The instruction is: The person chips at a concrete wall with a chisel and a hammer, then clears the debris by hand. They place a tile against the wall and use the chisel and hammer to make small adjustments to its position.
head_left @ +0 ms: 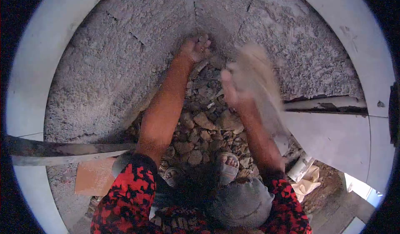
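My left hand (197, 49) reaches into the corner between two rough grey walls. Its fingers are loosely curled and slightly apart, with nothing visible in them. My right hand (236, 92) grips a long beige-grey piece (259, 73), smeared by motion, which hangs down along the outside of my forearm. It looks like a sack or sheet, but its kind cannot be made out. Below both hands lies a bed of broken stones and rubble (205, 121), with a small white scrap (211, 105) on it.
Rough plastered walls (104, 71) rise on both sides. A long dark-edged strip (71, 149) crosses at left, above an orange-brown tile (95, 176). At right are a pale panel (333, 138), a white pipe piece (301, 168) and crumpled beige material (308, 182). My sandalled feet (229, 167) stand on the stones.
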{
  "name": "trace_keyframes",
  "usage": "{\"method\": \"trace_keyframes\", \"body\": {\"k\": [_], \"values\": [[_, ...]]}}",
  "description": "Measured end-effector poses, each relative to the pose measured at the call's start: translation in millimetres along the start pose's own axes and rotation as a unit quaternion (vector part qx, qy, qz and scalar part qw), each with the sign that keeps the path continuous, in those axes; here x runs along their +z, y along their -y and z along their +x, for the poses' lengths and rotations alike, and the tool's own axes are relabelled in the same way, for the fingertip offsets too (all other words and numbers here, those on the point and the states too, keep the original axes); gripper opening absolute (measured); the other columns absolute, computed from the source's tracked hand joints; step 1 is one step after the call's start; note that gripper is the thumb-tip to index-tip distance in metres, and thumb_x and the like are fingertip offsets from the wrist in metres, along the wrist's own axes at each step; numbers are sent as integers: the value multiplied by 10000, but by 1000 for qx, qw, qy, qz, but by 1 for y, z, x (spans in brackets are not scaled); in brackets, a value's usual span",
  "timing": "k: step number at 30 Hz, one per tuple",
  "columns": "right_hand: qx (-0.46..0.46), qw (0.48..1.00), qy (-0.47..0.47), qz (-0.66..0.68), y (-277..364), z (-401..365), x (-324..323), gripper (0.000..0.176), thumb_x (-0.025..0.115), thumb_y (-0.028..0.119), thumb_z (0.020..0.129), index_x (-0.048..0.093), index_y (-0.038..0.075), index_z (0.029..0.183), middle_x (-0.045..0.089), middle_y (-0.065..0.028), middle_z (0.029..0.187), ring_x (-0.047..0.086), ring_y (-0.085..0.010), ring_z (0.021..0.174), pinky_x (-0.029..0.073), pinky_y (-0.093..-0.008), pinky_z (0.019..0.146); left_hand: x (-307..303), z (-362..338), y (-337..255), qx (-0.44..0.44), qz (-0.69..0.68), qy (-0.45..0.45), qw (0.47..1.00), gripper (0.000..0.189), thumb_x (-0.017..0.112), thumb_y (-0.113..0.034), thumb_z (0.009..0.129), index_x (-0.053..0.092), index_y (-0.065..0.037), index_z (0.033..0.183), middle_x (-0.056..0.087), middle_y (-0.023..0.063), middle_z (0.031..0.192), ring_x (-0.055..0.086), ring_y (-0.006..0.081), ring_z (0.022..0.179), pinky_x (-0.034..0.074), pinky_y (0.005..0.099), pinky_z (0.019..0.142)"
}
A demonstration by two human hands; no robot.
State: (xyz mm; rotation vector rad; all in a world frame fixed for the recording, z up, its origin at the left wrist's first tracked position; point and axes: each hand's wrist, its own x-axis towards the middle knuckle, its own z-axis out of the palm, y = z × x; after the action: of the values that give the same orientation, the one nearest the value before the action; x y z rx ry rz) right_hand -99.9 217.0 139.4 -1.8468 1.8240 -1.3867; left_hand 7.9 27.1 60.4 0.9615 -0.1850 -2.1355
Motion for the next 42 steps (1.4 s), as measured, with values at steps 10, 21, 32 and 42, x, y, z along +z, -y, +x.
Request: {"method": "trace_keyframes", "body": {"k": [10, 21, 32, 42], "values": [[29, 982, -88, 163, 51, 23, -14, 232, 540, 158, 800, 513, -36, 923, 564, -212, 782, 548, -371, 746, 435, -401, 684, -6, 2, 1, -3, -27, 38, 999, 379, 273, -286, 882, 426, -83, 1163, 472, 128, 1163, 455, 186, 1063, 359, 428, 853], [121, 992, 43, 9, 0, 6, 17, 467, 573, 336, 746, 471, -48, 992, 541, -241, 876, 538, -402, 791, 439, -465, 697, -36, 30, 14, 50, 33, 217, 974, 340, 318, -258, 885, 492, -49, 1089, 535, 167, 1057, 539, 299, 917, 435, 426, 781], [204, 970, 128, 34, -15, -51, -29, 301, 561, 267, 790, 548, 2, 932, 564, -139, 721, 532, -208, 647, 433, -343, 627, -86, 0, 83, 344, 634, -118, 682, 385, 466, -142, 814, 437, -12, 1174, 435, 142, 1214, 392, 260, 1131, 311, 378, 916], [326, 904, 273, 41, -9, -135, -60, 529, 526, 335, 804, 391, -12, 1180, 540, -239, 1012, 509, -365, 973, 412, -398, 816, -130, -29, 64, 179, 741, -27, 647, 304, 494, -159, 818, 518, -168, 1121, 537, 89, 978, 499, 223, 849, 414, 331, 751]]}}
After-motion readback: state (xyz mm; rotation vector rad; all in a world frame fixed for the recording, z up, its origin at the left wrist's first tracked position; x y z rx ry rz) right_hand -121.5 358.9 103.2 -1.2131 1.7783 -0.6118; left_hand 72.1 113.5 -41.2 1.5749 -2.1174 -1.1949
